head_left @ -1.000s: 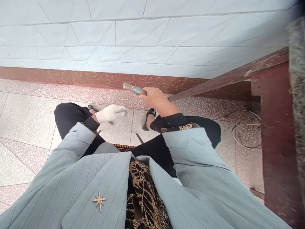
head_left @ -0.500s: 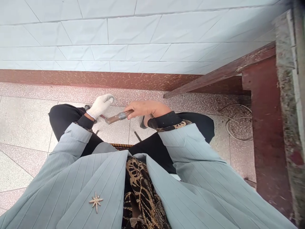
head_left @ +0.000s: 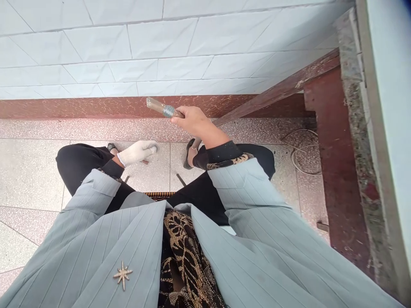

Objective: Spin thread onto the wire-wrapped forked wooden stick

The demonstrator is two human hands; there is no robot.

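One stout wooden stick (head_left: 157, 106) is held aloft at a tilt, seen against the marbled red-brown skirting (head_left: 80, 108). The bare right grip (head_left: 192, 120) is closed round its near end, just behind a band of coiled grey wire (head_left: 168, 111). I'd judge it stiff, dense yet easy for one hand, hardly fragile; its worn wood may slide, so holding close behind the ribbed wire looks sensible. The left grip (head_left: 137, 153), in a soft, white knitted glove (head_left: 130, 155), has curled fingers; I can't tell whether it pinches the reddish-brown piece (head_left: 145, 161) showing just below. Beneath lies a speckled stone-chip floor (head_left: 25, 171); glossy pale tiles (head_left: 157, 38) with raised, slanting facets rise behind.
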